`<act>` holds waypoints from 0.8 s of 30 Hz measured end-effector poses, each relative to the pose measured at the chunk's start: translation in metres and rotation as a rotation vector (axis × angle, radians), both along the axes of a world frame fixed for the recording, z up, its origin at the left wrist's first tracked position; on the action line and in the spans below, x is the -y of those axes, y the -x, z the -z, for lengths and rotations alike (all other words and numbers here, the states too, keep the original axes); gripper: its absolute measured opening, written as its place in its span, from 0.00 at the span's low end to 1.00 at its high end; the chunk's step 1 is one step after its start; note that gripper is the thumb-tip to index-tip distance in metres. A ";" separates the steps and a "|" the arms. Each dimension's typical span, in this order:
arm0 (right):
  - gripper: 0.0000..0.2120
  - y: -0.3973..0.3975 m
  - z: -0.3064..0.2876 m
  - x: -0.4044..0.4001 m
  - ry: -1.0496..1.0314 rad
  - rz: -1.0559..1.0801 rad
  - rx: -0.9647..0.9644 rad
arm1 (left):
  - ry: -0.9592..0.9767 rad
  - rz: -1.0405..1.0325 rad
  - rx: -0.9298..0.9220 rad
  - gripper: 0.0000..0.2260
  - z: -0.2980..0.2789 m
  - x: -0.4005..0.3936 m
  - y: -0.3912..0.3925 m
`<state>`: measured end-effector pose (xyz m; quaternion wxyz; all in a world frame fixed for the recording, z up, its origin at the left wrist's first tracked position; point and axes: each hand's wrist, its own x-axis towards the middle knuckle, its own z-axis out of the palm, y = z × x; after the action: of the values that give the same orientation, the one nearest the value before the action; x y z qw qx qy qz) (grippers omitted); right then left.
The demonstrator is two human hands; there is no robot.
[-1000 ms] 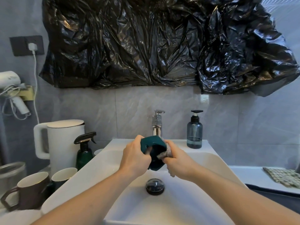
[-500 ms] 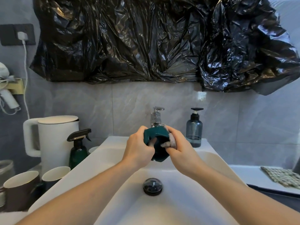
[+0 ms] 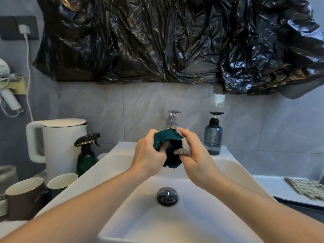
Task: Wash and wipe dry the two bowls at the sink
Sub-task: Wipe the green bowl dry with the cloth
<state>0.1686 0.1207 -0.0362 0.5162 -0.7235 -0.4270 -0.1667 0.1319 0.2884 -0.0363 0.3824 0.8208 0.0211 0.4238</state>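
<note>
A small dark teal bowl [image 3: 168,137] is held tilted on its side above the white sink [image 3: 184,223], in front of the faucet [image 3: 172,118]. My left hand [image 3: 149,155] grips its left rim, with fingers reaching inside. My right hand [image 3: 194,151] presses a pale beige cloth [image 3: 184,148] against the bowl's right rim and inner side. No second bowl of the same kind is visible; a small white rim [image 3: 102,155] shows behind the sink's left edge.
A white kettle [image 3: 61,142], a dark green spray bottle [image 3: 86,155], a brown mug [image 3: 24,199] and a white-lined cup [image 3: 61,181] stand left of the sink. A blue soap dispenser [image 3: 213,135] stands behind the basin. A checked cloth [image 3: 305,187] lies on the right counter. The drain plug [image 3: 167,196] sits mid-basin.
Both hands and the bowl have risen slightly toward the faucet. The cloth in my right hand has slid up around the bowl's rim to its top edge.
</note>
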 end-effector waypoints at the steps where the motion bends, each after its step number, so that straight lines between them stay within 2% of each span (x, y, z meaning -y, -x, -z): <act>1: 0.35 0.000 -0.001 -0.001 0.000 0.014 0.067 | -0.004 0.002 0.004 0.07 -0.001 0.000 0.001; 3: 0.34 -0.001 0.002 -0.003 -0.004 0.034 0.083 | -0.016 0.003 0.013 0.07 -0.002 0.001 0.004; 4: 0.33 -0.001 0.003 -0.003 -0.017 0.020 0.011 | -0.014 0.002 0.022 0.07 -0.001 0.000 0.004; 8: 0.17 0.000 0.004 0.000 0.014 -0.084 -0.448 | 0.061 0.041 0.035 0.05 -0.003 0.003 0.006; 11: 0.16 -0.002 0.004 -0.002 -0.016 -0.080 -0.515 | 0.156 0.107 -0.069 0.04 -0.002 0.000 0.006; 13: 0.16 -0.002 0.002 -0.003 -0.051 -0.073 -0.535 | 0.148 0.094 -0.135 0.05 0.001 -0.002 0.004; 16: 0.17 -0.004 0.001 -0.001 0.007 0.033 -0.482 | -0.105 -0.020 -0.187 0.16 0.005 -0.004 0.005; 18: 0.16 -0.003 0.002 0.001 0.075 0.107 -0.395 | -0.205 -0.040 -0.174 0.25 0.007 -0.003 0.006; 19: 0.16 -0.002 0.002 0.003 0.102 0.113 -0.356 | -0.231 -0.034 -0.183 0.26 0.008 -0.003 0.006; 21: 0.18 0.000 0.004 0.004 0.162 0.102 -0.297 | -0.259 -0.007 -0.242 0.21 0.011 -0.002 0.005; 24: 0.26 0.003 0.003 0.002 0.243 0.113 -0.115 | -0.245 0.008 -0.300 0.13 0.012 -0.001 0.006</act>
<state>0.1658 0.1182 -0.0397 0.4381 -0.8120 -0.3724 -0.1008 0.1264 0.2898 -0.0484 0.2739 0.9152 0.0227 0.2946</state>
